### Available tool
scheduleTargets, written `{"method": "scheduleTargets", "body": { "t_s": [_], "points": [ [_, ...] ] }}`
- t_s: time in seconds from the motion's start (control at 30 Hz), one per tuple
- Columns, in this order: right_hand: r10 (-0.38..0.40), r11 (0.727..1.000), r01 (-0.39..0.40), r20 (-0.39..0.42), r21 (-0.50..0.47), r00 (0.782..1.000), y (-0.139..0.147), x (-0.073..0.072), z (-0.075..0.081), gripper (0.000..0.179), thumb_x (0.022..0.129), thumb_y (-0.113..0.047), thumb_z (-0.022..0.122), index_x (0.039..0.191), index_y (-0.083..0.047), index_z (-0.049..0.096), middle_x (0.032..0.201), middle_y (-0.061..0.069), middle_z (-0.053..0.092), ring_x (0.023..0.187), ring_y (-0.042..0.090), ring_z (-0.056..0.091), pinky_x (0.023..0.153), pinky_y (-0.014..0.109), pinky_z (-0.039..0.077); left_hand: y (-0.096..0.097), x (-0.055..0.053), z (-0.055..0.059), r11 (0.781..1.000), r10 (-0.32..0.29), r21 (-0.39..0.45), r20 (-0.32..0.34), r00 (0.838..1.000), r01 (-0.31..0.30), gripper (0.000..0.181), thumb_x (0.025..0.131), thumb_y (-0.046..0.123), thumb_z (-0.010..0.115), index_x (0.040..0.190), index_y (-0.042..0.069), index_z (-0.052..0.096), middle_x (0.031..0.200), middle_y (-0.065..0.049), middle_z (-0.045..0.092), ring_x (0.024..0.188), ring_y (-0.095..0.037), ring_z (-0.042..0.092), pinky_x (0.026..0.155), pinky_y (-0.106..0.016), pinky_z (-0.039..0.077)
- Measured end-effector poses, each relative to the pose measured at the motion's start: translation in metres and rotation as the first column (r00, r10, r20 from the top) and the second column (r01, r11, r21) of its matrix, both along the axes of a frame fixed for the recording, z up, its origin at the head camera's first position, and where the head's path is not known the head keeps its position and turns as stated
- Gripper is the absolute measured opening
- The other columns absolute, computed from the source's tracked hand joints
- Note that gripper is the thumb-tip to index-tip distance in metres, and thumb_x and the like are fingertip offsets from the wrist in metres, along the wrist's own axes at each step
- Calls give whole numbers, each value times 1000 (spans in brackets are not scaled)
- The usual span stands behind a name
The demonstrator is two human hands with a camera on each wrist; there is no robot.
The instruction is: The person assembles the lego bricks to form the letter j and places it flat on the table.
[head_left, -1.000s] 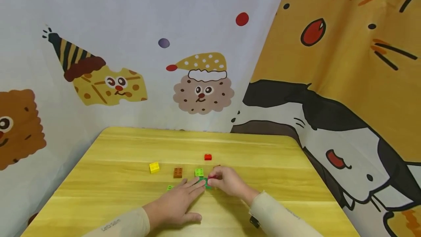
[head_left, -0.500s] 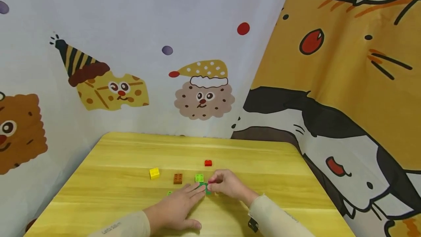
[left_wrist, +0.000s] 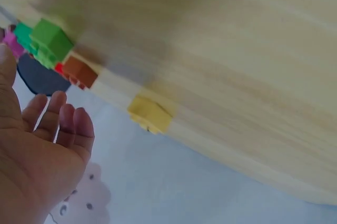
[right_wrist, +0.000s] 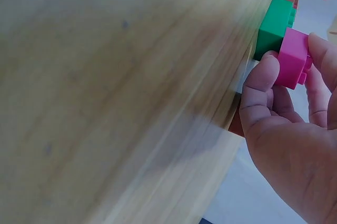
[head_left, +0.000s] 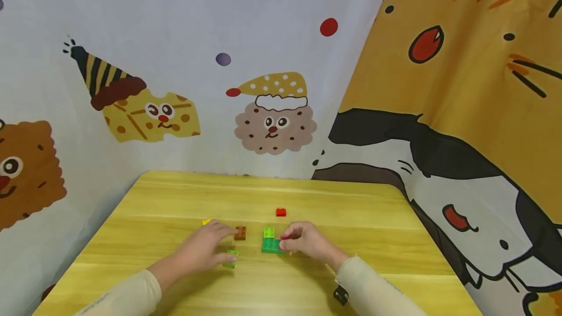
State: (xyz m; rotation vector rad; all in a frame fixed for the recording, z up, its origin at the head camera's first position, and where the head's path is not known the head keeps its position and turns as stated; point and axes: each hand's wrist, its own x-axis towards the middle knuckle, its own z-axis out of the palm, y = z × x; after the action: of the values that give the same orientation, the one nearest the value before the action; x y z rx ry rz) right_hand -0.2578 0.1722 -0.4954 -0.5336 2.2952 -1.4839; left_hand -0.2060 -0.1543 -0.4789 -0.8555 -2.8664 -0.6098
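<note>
Shifted left off the green brick [head_left: 270,246], your left hand [head_left: 197,249] hangs loosely open, empty, beside the near lime brick [head_left: 231,260]; right hand [head_left: 308,244] pinches the magenta brick [right_wrist: 293,58] at green's right end.

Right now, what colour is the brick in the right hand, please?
The held brick is bright pink; the right wrist view shows it best.

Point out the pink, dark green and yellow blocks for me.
Pink block [right_wrist: 293,58], right wrist view: side face.
Dark green block [right_wrist: 273,28], right wrist view: side face.
Yellow block [left_wrist: 150,112], left wrist view: side face.
</note>
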Motion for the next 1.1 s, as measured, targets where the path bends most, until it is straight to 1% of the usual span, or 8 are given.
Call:
{"method": "scheduleTargets", "body": {
  "t_s": [0.1, 0.2, 0.33, 0.43, 0.57, 0.77, 0.93, 1.1],
  "points": [
    [-9, 1000, 10, 36, -5, 999, -1, -1, -3, 13, 88, -16, 80, 97, -10, 72, 92, 6, 72, 74, 17, 64, 65, 32, 56, -2, 5, -1, 999, -26, -36, -6, 1000, 25, 68, 83, 53, 77, 136, 13, 63, 131, -6, 64, 126, -34, 56, 105, -57, 46],
    [-21, 1000, 22, 55, -22, 998, 1, -3, -4, 15, 88, -18, 80, 98, -9, 72, 93, 7, 72, 75, 17, 65, 65, 31, 55, 5, 5, -1, 995, -62, -82, -23, 998, 60, 66, 84, 54, 76, 134, 14, 64, 130, -4, 65, 121, -27, 58, 103, -52, 48],
    [-17, 998, 21, 84, -51, 996, 1, -6, -7, 19, 87, -19, 81, 99, -7, 72, 95, 8, 72, 78, 17, 66, 67, 31, 56, 7, 5, -4, 990, -79, -118, -23, 997, 76, 67, 79, 55, 80, 130, 14, 66, 126, -2, 67, 116, -23, 58, 102, -48, 49],
    [-21, 997, 28, 104, -67, 994, 1, -6, -9, 19, 87, -18, 82, 99, -6, 72, 95, 8, 72, 78, 16, 66, 67, 31, 56, 5, 5, -7, 990, -83, -117, -17, 996, 81, 64, 77, 51, 83, 127, 14, 69, 121, 0, 69, 111, -20, 60, 99, -46, 51],
    [-28, 996, 37, 107, -83, 994, 3, -5, -9, 19, 87, -16, 81, 100, -5, 73, 95, 7, 71, 77, 15, 65, 66, 30, 55, 3, 4, -11, 990, -101, -102, -17, 995, 99, 52, 80, 41, 84, 122, 13, 72, 115, 2, 71, 105, -16, 61, 94, -43, 54],
    [-29, 996, 38, 116, -76, 993, 3, -6, -8, 19, 87, -16, 81, 101, -5, 73, 95, 6, 71, 77, 15, 64, 67, 30, 54, 13, -1, -13, 987, -135, -95, -30, 990, 132, 39, 86, 32, 81, 117, 11, 73, 110, 1, 73, 99, -15, 62, 89, -39, 54],
    [-22, 997, 31, 129, -70, 991, 3, -6, -7, 19, 88, -16, 81, 101, -5, 74, 96, 6, 72, 77, 15, 64, 67, 30, 53, 29, -8, -13, 991, -117, -70, -51, 992, 113, 40, 88, 34, 79, 119, 9, 72, 112, 0, 72, 102, -17, 64, 89, -39, 55],
    [-4, 997, 14, 128, -77, 992, 4, -8, -8, 22, 87, -18, 82, 102, -4, 74, 95, 7, 73, 77, 15, 65, 66, 29, 52, 46, -16, -12, 997, -62, -46, -86, 994, 58, 42, 89, 36, 79, 120, 9, 71, 111, -1, 72, 103, -19, 64, 89, -39, 56]
  ]
}}
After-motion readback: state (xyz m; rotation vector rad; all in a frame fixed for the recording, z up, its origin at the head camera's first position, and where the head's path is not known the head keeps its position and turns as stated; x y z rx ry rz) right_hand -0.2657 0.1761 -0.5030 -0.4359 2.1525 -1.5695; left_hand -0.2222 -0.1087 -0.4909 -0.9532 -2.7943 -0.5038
